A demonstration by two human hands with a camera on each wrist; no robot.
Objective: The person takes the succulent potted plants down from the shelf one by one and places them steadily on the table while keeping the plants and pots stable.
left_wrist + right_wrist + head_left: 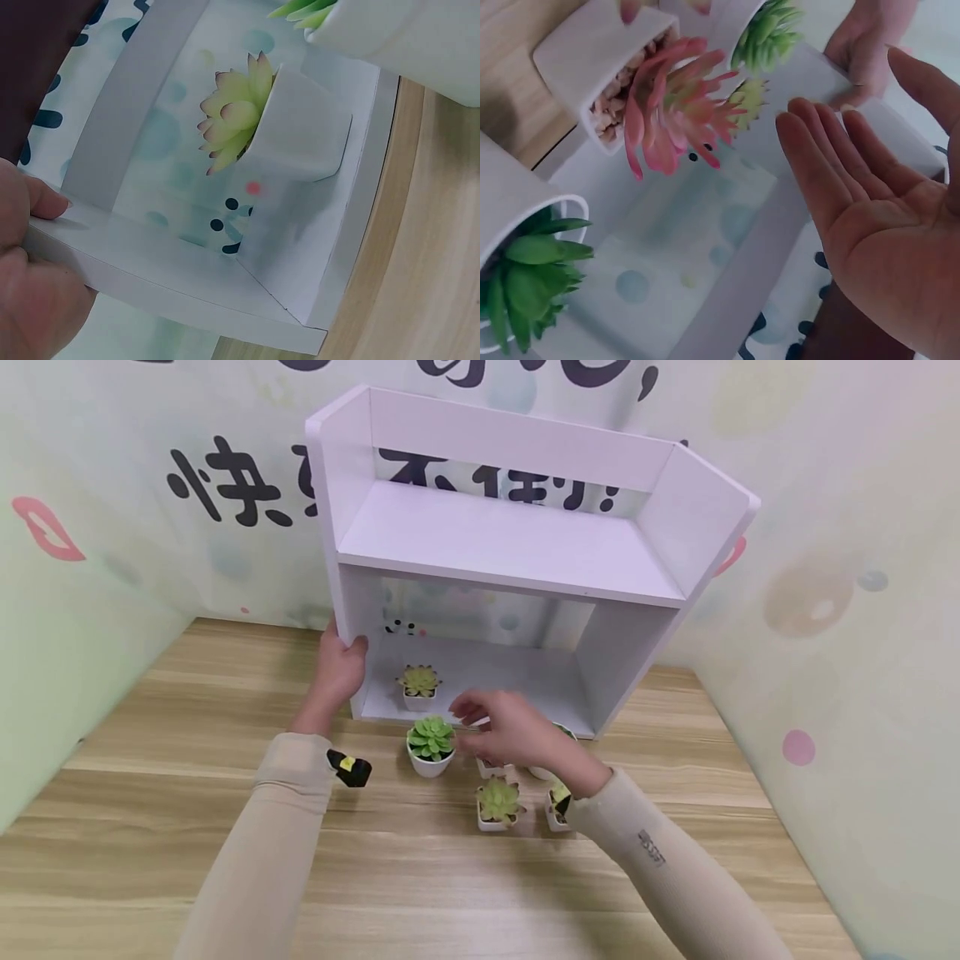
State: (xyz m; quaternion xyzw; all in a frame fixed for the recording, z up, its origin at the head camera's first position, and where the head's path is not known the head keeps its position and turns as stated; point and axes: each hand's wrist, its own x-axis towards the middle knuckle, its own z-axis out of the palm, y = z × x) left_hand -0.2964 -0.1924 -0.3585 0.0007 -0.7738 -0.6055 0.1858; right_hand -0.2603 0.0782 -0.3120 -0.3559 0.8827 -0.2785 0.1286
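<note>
My left hand grips the left side panel of a white two-tier shelf, its thumb on the inner side. On the lower board stands a potted succulent with yellow-green, dark-tipped leaves. My right hand hovers over the pots at the shelf's front edge, fingers apart and nothing held. Beside its fingertips sits a bright green succulent in a round white pot. Under this hand, mostly covered in the head view, is a pink succulent in a square pot. A dark green succulent is also partly hidden by the hand.
Nearer the front of the wooden table stand a pale green succulent and another small pot, partly covered by the right sleeve. A patterned wall with large lettering rises behind the shelf.
</note>
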